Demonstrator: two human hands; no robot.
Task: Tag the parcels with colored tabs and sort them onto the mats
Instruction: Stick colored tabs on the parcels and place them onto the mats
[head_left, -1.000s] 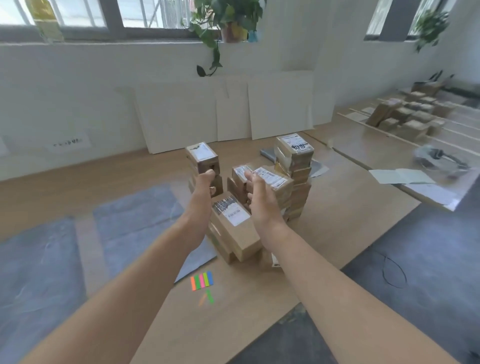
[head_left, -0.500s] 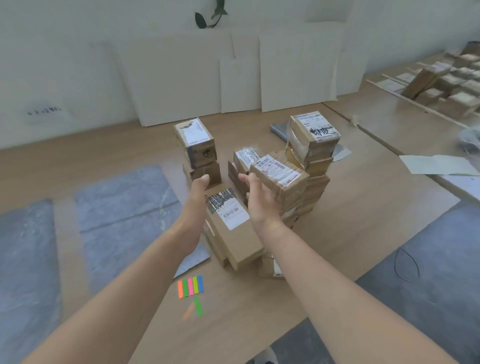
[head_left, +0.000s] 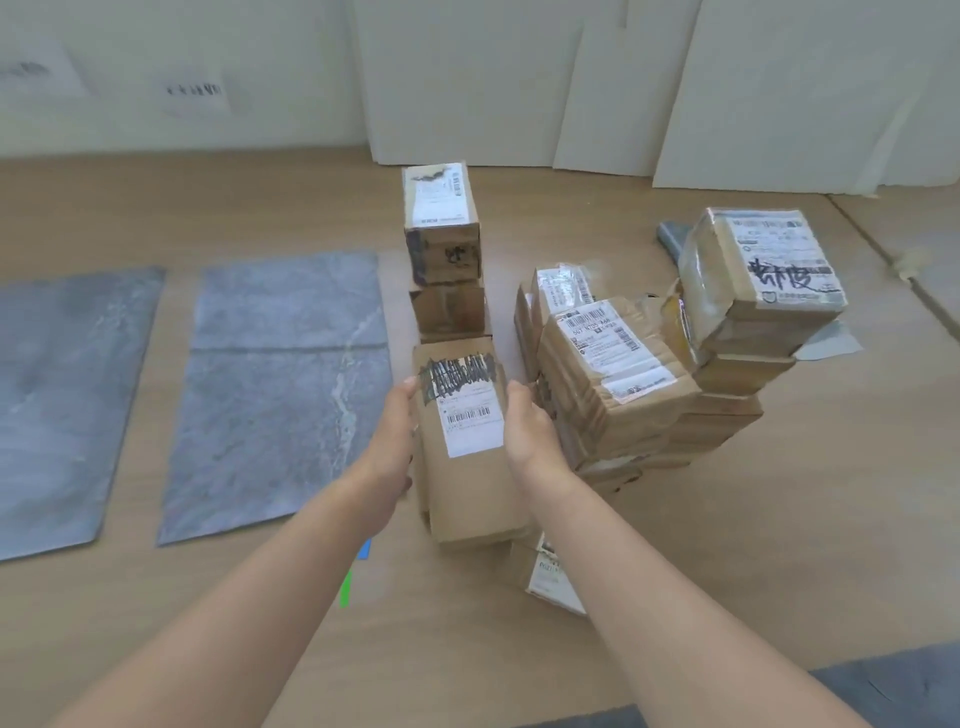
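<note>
The person's left hand (head_left: 394, 434) and right hand (head_left: 529, 427) flank a long cardboard parcel (head_left: 467, 499), one palm against each long side. The fingers reach straight forward along its edges rather than wrapping over the top. How far they tuck under I cannot tell. The parcel lies on top of a low pile, its white label with a scribbled-over address sitting right between the fingertips. Just past the fingertips stands a stack of two small boxes (head_left: 444, 249). Just outside the right fingers sits a leaning heap of taped parcels (head_left: 613, 384), and beyond that rises a taller stack topped by a box with black handwriting (head_left: 763, 265). Outside the left fingers a grey mat (head_left: 280, 384) lies flat on the wooden tabletop (head_left: 779, 545), with a second grey mat (head_left: 67, 405) farther out. Back toward the left wrist, a blue tab (head_left: 366, 548) and a green tab (head_left: 344, 590) peek out beside the forearm. Another small parcel (head_left: 543, 571) lies half hidden under the right forearm.
</note>
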